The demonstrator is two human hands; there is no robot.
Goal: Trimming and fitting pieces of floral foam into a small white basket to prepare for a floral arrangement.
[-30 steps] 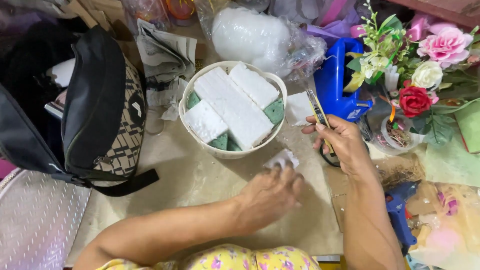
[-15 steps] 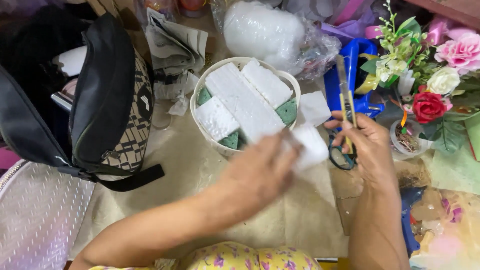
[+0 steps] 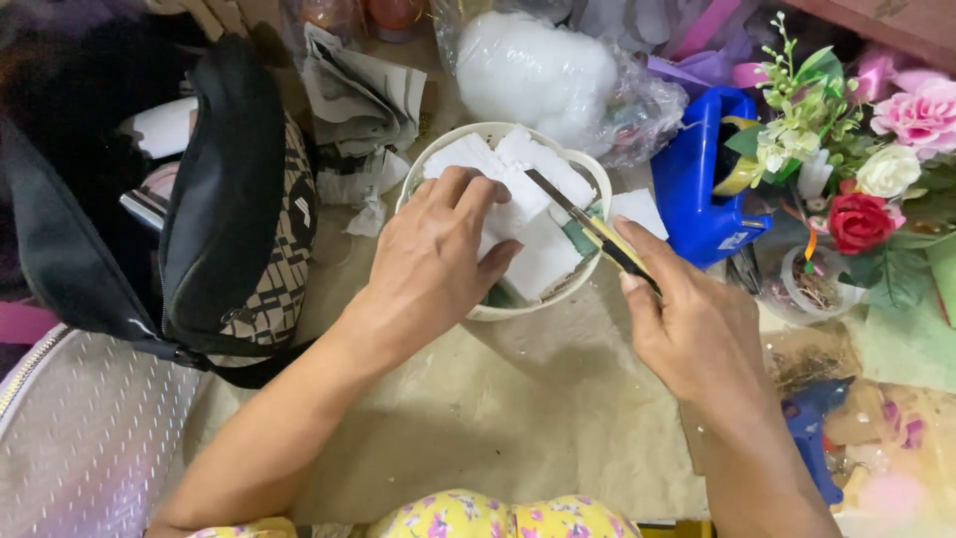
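Note:
A white round bowl [image 3: 597,179] sits mid-table, packed with white foam blocks [image 3: 543,164] over green foam. My left hand [image 3: 438,254] lies over the bowl, fingers pressing a white foam piece [image 3: 543,261] down among the blocks. My right hand [image 3: 692,324] grips a utility knife [image 3: 597,237] with a yellow-and-black handle; its blade points up-left and rests on the foam at the bowl's right side.
A black patterned bag [image 3: 224,214] lies left. Crumpled newspaper [image 3: 363,95] and a plastic bag of white stuffing [image 3: 543,70] sit behind the bowl. A blue tape dispenser [image 3: 697,184], artificial flowers [image 3: 871,149] and a blue glue gun [image 3: 817,443] crowd the right.
My left hand lifted a white foam piece off the table and carried it into the bowl. My right hand brought the knife from upright down onto the foam.

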